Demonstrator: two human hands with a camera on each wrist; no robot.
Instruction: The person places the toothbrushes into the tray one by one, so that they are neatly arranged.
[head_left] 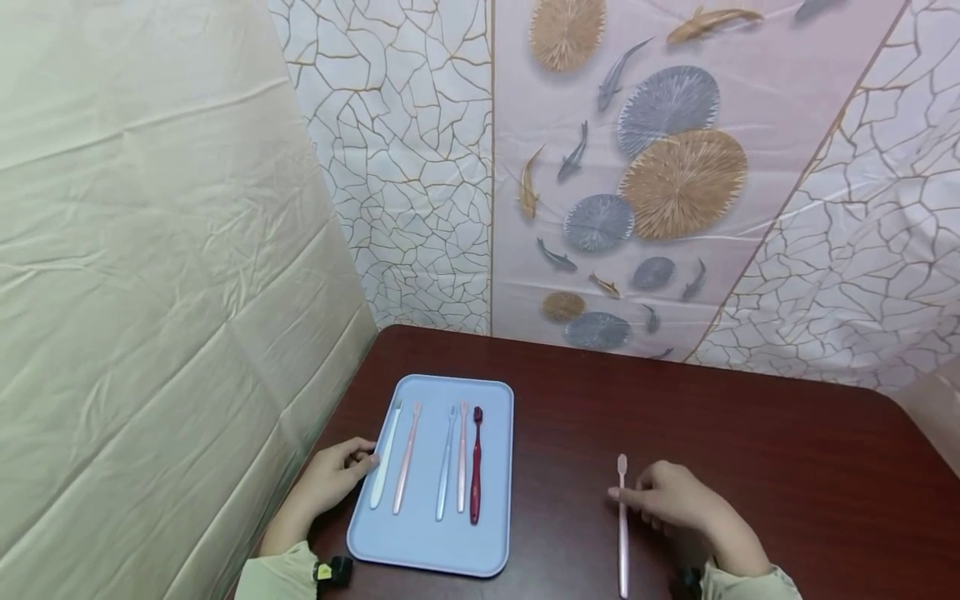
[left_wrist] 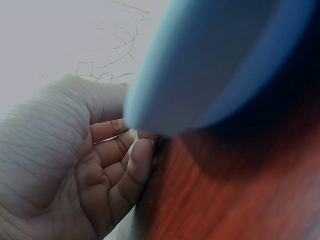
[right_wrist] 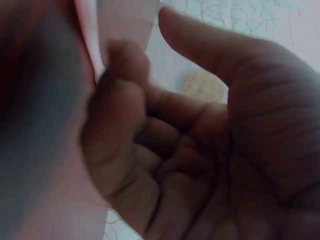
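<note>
A pale blue tray (head_left: 431, 546) lies at the left of the table. My left hand (head_left: 333, 475) grips its left rim between thumb and curled fingers; in the left wrist view the tray edge (left_wrist: 170, 100) hides the thumb tip. Several toothbrushes lie in the tray, heads away from me: a white one (head_left: 385, 462), pink ones (head_left: 407, 462), a pale blue one (head_left: 446, 462) and a dark red one (head_left: 476, 467). To the right, another pink toothbrush (head_left: 623, 542) lies on the tabletop. My right hand (head_left: 675, 500) is over it, thumb across its neck, a gap between thumb and bent fingers.
The dark reddish-brown table (head_left: 555, 400) has rounded far corners. Beige cloth (head_left: 187, 250) hangs along the left side. A patterned curtain with fish and round leaves (head_left: 600, 167) stands behind the table.
</note>
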